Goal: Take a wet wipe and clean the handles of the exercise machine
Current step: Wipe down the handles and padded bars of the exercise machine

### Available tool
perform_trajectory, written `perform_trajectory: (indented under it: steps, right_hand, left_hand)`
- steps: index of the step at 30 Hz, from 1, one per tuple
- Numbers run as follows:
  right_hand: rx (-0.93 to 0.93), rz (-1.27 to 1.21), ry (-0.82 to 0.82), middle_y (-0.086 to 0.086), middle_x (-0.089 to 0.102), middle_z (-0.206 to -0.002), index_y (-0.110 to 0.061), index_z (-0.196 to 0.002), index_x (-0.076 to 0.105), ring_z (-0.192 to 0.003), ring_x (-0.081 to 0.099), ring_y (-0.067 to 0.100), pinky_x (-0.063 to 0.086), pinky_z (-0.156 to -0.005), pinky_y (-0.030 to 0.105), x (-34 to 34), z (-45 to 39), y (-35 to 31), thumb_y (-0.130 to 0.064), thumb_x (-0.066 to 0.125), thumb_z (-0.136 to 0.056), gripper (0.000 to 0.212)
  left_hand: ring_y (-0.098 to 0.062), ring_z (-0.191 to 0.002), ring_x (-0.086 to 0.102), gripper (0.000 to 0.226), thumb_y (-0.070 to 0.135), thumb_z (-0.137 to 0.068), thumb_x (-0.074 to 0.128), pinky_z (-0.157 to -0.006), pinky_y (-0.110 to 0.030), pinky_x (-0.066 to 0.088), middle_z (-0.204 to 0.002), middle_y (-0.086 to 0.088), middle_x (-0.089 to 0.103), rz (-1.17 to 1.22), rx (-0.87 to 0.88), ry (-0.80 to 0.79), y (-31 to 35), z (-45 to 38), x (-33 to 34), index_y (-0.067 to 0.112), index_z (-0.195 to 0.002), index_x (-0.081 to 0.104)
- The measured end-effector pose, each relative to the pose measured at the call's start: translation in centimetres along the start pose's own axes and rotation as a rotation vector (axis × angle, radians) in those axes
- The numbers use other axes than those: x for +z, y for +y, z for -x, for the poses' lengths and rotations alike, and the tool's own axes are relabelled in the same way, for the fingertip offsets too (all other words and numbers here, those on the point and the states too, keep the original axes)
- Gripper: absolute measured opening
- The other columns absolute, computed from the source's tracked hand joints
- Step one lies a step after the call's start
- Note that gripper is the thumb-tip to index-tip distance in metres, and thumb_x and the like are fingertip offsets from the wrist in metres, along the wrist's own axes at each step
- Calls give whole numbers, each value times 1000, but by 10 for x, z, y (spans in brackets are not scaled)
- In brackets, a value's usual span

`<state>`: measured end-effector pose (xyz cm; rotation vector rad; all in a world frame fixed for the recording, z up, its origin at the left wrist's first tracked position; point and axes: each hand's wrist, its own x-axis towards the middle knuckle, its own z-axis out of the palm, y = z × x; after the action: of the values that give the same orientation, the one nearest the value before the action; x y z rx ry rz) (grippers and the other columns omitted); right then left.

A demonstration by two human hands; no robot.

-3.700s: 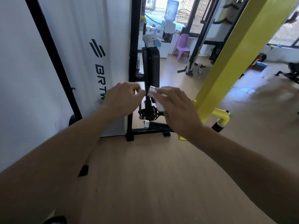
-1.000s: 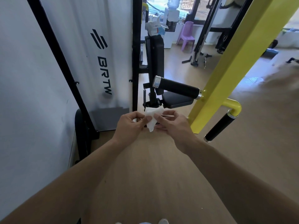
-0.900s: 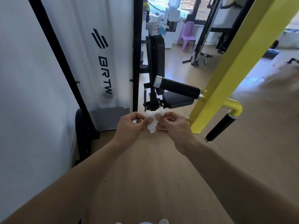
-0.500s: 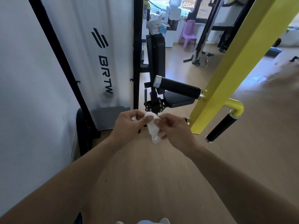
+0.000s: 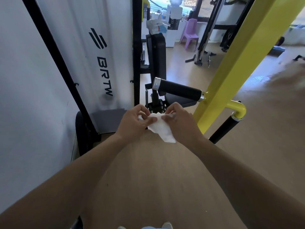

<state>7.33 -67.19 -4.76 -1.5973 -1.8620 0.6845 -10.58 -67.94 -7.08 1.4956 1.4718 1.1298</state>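
Observation:
A white wet wipe (image 5: 160, 128) hangs crumpled between both hands at chest height. My left hand (image 5: 134, 123) pinches its left edge and my right hand (image 5: 180, 123) pinches its right edge. Just above and beyond the hands, a black padded handle (image 5: 177, 89) with silver end caps sticks out leftward from the yellow frame (image 5: 231, 66). A second black handle (image 5: 223, 128) slants down from a yellow elbow (image 5: 237, 109) at the right. The wipe touches neither handle.
A white panel (image 5: 92, 52) with black lettering and black rails stands to the left. A black upright pad (image 5: 158, 55) with a pack of wipes (image 5: 156, 25) on top is behind the handle. A purple chair (image 5: 190, 33) and racks stand farther back on the wooden floor.
The wipe has been spread wider between my hands and hangs lower to the right. My hands stayed in front of the black handle.

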Motion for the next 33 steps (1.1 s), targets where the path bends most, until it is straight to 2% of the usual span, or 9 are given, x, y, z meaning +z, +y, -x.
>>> perform_trajectory:
  steps: [4,7,12,15,17,20,23,27,33]
  right_hand:
    - [-208,491,45,6,56,-117,-15,-120,62,-108,58,25,50,-88,34,8,-18,-3,-3,62,-91,31]
    - [-273,666,49,12,50,-136,-12,-134,58,-128,45,32,42,-105,41,16,-13,-4,-4,66,-85,50]
    - [-280,524,-86,3,66,-122,-22,-125,67,-114,57,23,45,-95,34,28,1,4,-20,49,-102,29]
    - [-215,467,-101,1,70,-117,-25,-120,71,-108,62,24,49,-91,39,15,-7,7,-20,55,-100,25]
    - [-240,472,-141,-1,71,-114,-26,-115,74,-108,62,25,50,-90,42,3,-9,10,-13,62,-95,27]
    - [-305,589,-180,-3,63,-100,-32,-98,75,-101,56,23,48,-83,34,-10,-9,9,-10,68,-89,25]
    - [-202,641,-200,1,62,-99,-24,-109,70,-101,60,26,44,-81,33,-7,-10,4,-10,63,-88,26]
    - [-194,567,-214,7,64,-125,-21,-136,56,-114,60,30,48,-91,41,9,-9,7,-18,59,-97,39]
    - [-251,548,-222,7,65,-123,-18,-134,58,-112,60,29,45,-88,37,16,-8,8,-19,58,-98,36]
  left_hand:
    - [-6,-68,61,24,37,-83,78,-59,-18,48,-80,11,64,-224,11,38,-5,-19,9,21,-94,66]
    - [-5,-70,63,23,43,-84,76,-63,-25,51,-81,11,66,-274,-29,33,-15,-26,14,24,-92,67]
    - [1,-65,62,27,47,-86,72,-59,-14,46,-79,11,68,-177,-32,-13,-27,-24,11,22,-98,71]
    - [-2,-65,62,28,43,-99,54,-63,-18,48,-80,3,69,-36,-96,-49,-32,-21,3,23,-104,74]
    - [-1,-60,59,20,34,-100,56,-65,-20,47,-75,3,66,-45,-87,-128,-37,-19,-5,26,-109,72]
    - [0,-55,51,31,32,-90,71,-65,-21,42,-71,5,60,-249,10,-267,-39,-19,-11,34,-120,65]
    - [-3,-69,58,48,49,-78,78,-68,-27,47,-75,10,61,-419,33,-238,-34,-19,-10,45,-122,59]
    - [-18,-93,67,44,53,-84,71,-81,-32,52,-99,7,73,-712,167,-149,-25,-26,-3,46,-126,61]
    - [-25,-94,71,45,64,-91,52,-73,-32,49,-101,1,74,-1003,320,-185,-19,-29,-3,46,-132,57]
